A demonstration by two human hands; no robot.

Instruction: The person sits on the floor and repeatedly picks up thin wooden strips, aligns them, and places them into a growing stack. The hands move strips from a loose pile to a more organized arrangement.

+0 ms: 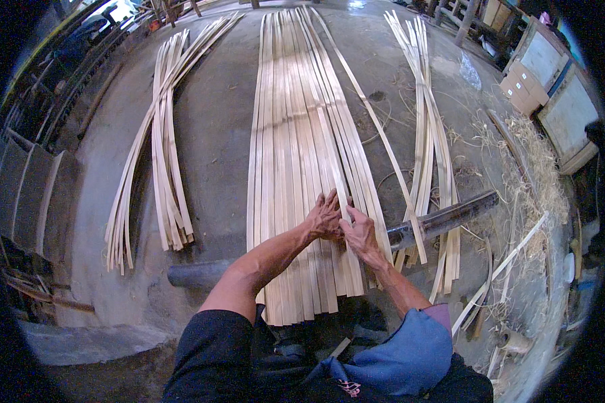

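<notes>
A wide band of long, pale bamboo strips [286, 168] runs away from me, laid side by side. My left hand [325, 216] rests on the strips with its fingers stretched forward. Right beside it, my right hand [360, 233] pinches the edge of one strip [339, 178] between thumb and fingers; part of its grip is hidden. Under the near part of the band passes a dark round pole [444, 218], its middle covered by the strips. A single loose strip [373, 114] slants along the right side of the band.
Bundles of crossed strips lie on the floor at left [163, 134] and right [423, 127]. Curly shavings [534, 151] heap at the far right, near a cardboard box [523, 88] and leaning panels [568, 124]. Grey blocks [30, 188] stand at the left edge.
</notes>
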